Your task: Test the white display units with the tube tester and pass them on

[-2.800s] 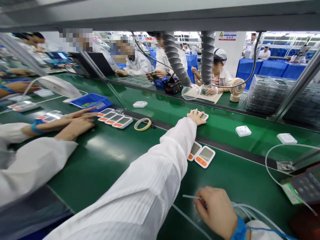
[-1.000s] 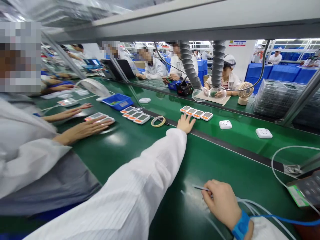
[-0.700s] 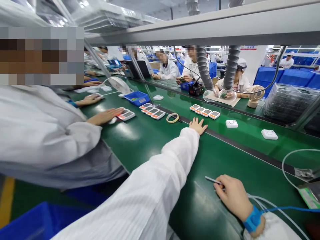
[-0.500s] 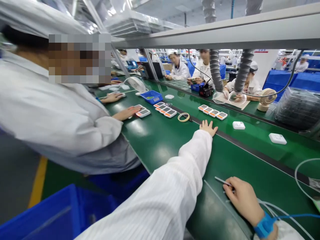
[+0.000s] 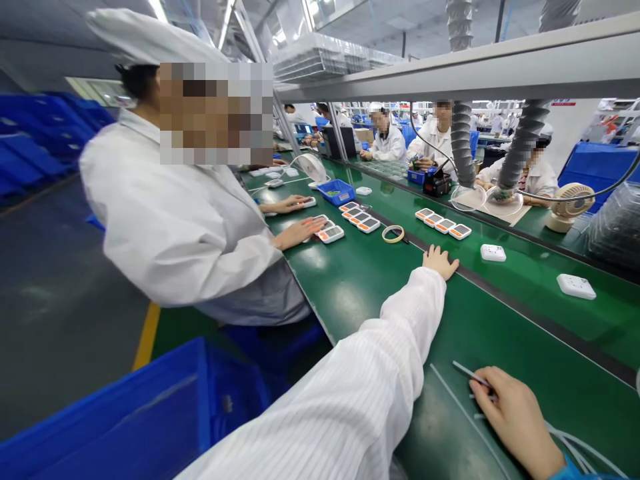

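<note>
My left hand reaches across the green bench with fingers spread, resting by the dark strip that runs along it. Nothing is in that hand. Beyond it lies a row of white devices with grey screens and orange bands. A white box-like unit lies to their right, and another white unit is nearer. My right hand is low on the right, thumb and fingers closed on a thin pale tube. Close to it, a long thin pale strip lies on the bench.
A co-worker on the left has both hands over similar devices. Along the bench are a tape roll, a small blue tray and a beige fan. A large blue bin stands lower left. Grey ducts hang ahead.
My view has turned left, so the bench and the co-worker appear further right. My left hand stays spread by the strip, and my right hand still holds the thin tube.
</note>
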The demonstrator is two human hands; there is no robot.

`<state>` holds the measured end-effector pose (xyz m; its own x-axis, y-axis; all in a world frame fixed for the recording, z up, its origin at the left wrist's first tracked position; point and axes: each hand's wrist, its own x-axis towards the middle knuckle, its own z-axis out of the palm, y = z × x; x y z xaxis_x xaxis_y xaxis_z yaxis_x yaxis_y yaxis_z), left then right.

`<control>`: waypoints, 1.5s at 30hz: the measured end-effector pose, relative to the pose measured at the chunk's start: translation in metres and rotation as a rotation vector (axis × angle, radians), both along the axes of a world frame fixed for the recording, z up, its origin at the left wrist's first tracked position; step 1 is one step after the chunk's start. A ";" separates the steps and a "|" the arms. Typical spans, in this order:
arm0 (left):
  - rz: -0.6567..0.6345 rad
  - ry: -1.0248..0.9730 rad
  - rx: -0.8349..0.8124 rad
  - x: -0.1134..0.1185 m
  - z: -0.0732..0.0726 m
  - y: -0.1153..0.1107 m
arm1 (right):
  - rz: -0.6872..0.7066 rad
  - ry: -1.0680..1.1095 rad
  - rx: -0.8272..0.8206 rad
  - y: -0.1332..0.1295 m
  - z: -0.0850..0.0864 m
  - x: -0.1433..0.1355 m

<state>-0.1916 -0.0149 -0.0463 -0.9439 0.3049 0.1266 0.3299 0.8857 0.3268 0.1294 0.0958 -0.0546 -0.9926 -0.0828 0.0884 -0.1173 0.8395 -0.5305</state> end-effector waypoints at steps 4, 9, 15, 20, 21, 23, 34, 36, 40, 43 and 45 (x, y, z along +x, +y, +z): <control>0.043 0.029 0.043 0.002 -0.001 0.000 | -0.003 0.008 0.000 0.001 -0.001 0.000; 0.059 0.046 0.060 0.004 -0.001 0.000 | 0.002 0.038 0.010 0.000 -0.002 0.000; 0.079 0.086 0.037 0.003 0.000 0.000 | -0.002 0.041 0.011 -0.003 0.001 -0.001; 0.047 0.117 0.051 0.001 0.001 0.000 | -0.010 0.006 0.015 -0.008 0.015 -0.004; 0.038 0.119 0.060 -0.001 0.000 0.000 | -0.018 -0.001 0.010 -0.009 0.017 -0.005; 0.010 0.123 0.082 -0.004 -0.003 -0.003 | -0.037 -0.017 -0.001 -0.010 0.022 -0.007; -0.125 0.114 0.164 -0.012 -0.018 -0.033 | -0.059 -0.018 0.030 -0.013 0.022 -0.012; -0.134 0.107 0.162 -0.014 -0.019 -0.034 | -0.056 -0.018 0.027 -0.012 0.022 -0.011; -0.153 0.096 0.148 -0.013 -0.018 -0.034 | -0.056 -0.029 0.027 -0.011 0.022 -0.010; -0.171 0.104 0.142 -0.010 -0.017 -0.033 | -0.056 -0.033 0.028 -0.010 0.023 -0.010; -0.179 0.114 0.141 -0.009 -0.016 -0.031 | -0.058 -0.030 0.027 -0.010 0.024 -0.011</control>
